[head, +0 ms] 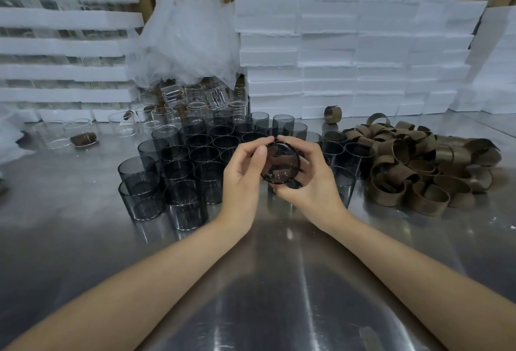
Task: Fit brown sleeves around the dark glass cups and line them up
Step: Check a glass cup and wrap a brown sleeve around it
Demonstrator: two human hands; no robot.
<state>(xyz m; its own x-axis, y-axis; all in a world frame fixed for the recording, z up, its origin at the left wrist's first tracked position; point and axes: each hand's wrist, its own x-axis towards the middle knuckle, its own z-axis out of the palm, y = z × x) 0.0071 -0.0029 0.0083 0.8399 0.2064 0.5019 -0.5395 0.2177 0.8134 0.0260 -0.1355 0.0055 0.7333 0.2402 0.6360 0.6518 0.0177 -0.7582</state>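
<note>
Both hands hold one dark glass cup (280,163) tipped on its side above the steel table, its round base facing me. My left hand (245,167) pinches its left rim with thumb and fingers; my right hand (307,173) curls around its right side and underneath. Brown shows through the glass, but I cannot tell whether a sleeve is on it. Several bare dark glass cups (178,171) stand upright in a cluster behind and to the left of the hands. A heap of brown sleeves (418,166) lies to the right.
White foam blocks (349,51) are stacked along the back, with foam trays (64,51) of glassware at left. Clear glass cups (178,107) and crumpled plastic wrap (190,32) sit behind the dark ones. One lone sleeve (332,114) stands near the foam. The steel table (265,280) reflects light.
</note>
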